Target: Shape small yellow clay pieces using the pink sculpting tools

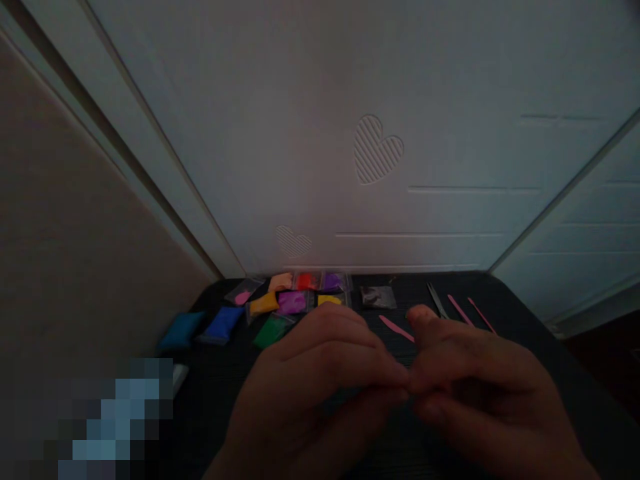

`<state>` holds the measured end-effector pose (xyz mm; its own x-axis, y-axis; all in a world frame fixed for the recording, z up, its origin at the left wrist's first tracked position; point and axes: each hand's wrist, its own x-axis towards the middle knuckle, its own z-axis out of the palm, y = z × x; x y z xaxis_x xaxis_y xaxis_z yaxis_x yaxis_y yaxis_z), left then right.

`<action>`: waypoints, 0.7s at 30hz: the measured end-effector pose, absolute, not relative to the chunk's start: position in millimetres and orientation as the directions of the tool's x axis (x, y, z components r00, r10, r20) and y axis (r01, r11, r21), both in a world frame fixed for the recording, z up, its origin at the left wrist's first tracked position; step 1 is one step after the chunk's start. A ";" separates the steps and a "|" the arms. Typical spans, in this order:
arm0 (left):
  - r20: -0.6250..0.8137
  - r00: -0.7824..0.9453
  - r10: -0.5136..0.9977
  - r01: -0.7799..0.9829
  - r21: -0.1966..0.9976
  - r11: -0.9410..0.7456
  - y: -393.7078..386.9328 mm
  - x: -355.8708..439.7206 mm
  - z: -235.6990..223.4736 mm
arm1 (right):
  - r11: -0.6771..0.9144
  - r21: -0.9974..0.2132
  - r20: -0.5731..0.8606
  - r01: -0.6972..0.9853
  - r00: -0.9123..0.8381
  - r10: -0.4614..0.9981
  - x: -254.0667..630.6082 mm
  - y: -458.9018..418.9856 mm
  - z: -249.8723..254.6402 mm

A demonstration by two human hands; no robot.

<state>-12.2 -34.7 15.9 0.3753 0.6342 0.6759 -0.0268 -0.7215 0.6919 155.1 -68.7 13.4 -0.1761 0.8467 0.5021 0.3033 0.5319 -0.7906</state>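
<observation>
My left hand (320, 380) and my right hand (485, 387) meet fingertip to fingertip above the dark table. Thumb and index finger of each are pinched together; whatever lies between them is hidden or too small to make out. Just beyond the left fingers lie clay packets: green (273, 331), yellow (330, 300) and magenta (294, 303). Past the right hand are a pink modelling knife (397, 328), metal tweezers or scissors (436, 300) partly covered by the hand, and two slim pink tools, one of them a stick (481, 313).
More packets sit further left: blue (223, 325), teal (181, 331), orange (263, 305), red (307, 281) and purple (334, 281). A dark packet (379, 297) lies at the back middle. A white panel (320, 167) with embossed hearts rises behind the table (200, 427). A blurred-out bright patch (115, 420) is lower left.
</observation>
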 end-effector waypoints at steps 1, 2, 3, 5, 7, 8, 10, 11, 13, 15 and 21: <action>0.677 0.376 0.633 -0.032 0.692 -0.721 -34.6 -12.3 15.8 | 0.537 -0.788 0.508 0.301 -0.175 0.844 154.9 -68.3 13.2; 0.677 0.379 0.631 -0.036 0.692 -0.721 -34.4 -12.3 16.0 | 0.541 -0.786 0.512 0.300 -0.175 0.841 154.6 -67.8 12.9; 0.672 0.385 0.632 -0.033 0.695 -0.718 -34.1 -12.2 16.2 | 0.546 -0.783 0.519 0.298 -0.173 0.837 154.3 -67.3 12.6; 0.662 0.388 0.641 -0.024 0.703 -0.711 -33.4 -11.9 16.6 | 0.553 -0.778 0.530 0.300 -0.162 0.833 153.8 -66.5 11.6; 0.659 0.396 0.639 -0.024 0.703 -0.710 -33.0 -11.7 16.7 | 0.555 -0.774 0.535 0.304 -0.154 0.831 153.5 -66.3 10.6; 0.663 0.396 0.635 -0.028 0.700 -0.714 -32.9 -11.6 16.7 | 0.554 -0.775 0.536 0.306 -0.148 0.831 153.4 -66.3 10.0; 0.668 0.394 0.631 -0.029 0.695 -0.718 -33.0 -11.6 16.3 | 0.545 -0.780 0.534 0.309 -0.126 0.836 153.2 -66.7 8.9; 0.665 0.391 0.636 -0.021 0.698 -0.716 -33.2 -11.7 16.0 | 0.540 -0.783 0.534 0.307 -0.113 0.838 153.0 -66.9 8.4; 0.658 0.382 0.649 -0.003 0.703 -0.711 -33.8 -11.9 15.8 | 0.536 -0.788 0.537 0.302 -0.087 0.839 152.7 -67.2 7.7; 0.655 0.386 0.649 0.007 0.702 -0.712 -34.3 -12.2 16.0 | 0.534 -0.791 0.537 0.297 -0.080 0.840 152.3 -67.2 7.3; 0.659 0.407 0.633 0.004 0.691 -0.723 -33.4 -11.6 18.9 | 0.511 -0.811 0.514 0.285 -0.071 0.855 150.8 -68.2 9.6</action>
